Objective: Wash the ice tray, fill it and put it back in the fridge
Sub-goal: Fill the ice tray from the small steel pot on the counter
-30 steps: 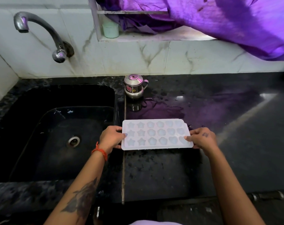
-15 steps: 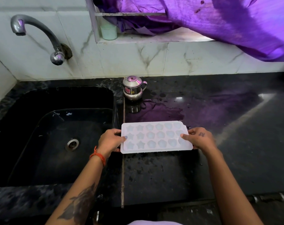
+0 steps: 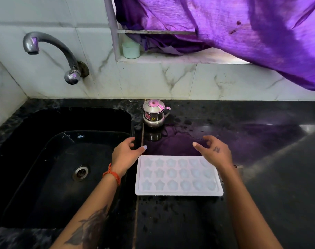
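Ice tray down by the sink, both hands off it.
I see the ice tray (image 3: pixel 178 176) flat at the counter's (image 3: pixel 261 177) sink-side edge; left hand (image 3: pixel 125 155) and right hand (image 3: pixel 216 152) hover empty, fingers spread. I judge washing comes next: regrip, carry under the tap (image 3: pixel 50 49).

Soft purple daylight is let in through the thin purple cloth curtain (image 3: pixel 243 33) at the window. It is mirrored as glare on the wet black stone table (image 3: pixel 261 141). Edges are bent.
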Tool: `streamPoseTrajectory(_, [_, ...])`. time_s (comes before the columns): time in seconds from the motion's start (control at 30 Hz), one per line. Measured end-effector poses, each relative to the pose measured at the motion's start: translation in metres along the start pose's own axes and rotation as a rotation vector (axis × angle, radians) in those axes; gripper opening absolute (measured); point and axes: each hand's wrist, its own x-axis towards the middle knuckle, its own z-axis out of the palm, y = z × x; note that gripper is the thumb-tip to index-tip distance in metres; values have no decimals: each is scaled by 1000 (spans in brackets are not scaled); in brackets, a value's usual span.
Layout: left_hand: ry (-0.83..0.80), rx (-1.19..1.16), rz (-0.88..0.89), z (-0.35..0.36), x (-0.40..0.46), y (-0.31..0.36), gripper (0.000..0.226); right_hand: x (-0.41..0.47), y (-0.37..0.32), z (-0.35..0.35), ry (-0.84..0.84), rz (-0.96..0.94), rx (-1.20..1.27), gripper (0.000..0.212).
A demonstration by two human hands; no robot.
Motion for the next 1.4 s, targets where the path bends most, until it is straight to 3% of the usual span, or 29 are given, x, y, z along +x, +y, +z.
streamPoseTrajectory(0.27, [14,-27,81,11,50,29,78,52,-52,20,-106,-138,104,63])
streamPoseTrajectory(0.53, [14,-95,103,34,101,35,104,112,-100,51,-194,-188,260,73])
streamPoseTrajectory(0.63, [18,-133,135,42,113,37,110,127,-105,62,-230,-174,284,66])
streamPoseTrajectory(0.8, [19,-199,170,52,124,34,75,137,-98,75,-256,-150,371,44])
streamPoseTrajectory(1.4, [93,-420,169,52,76,36,69,100,-91,46,-194,-250,429,50])
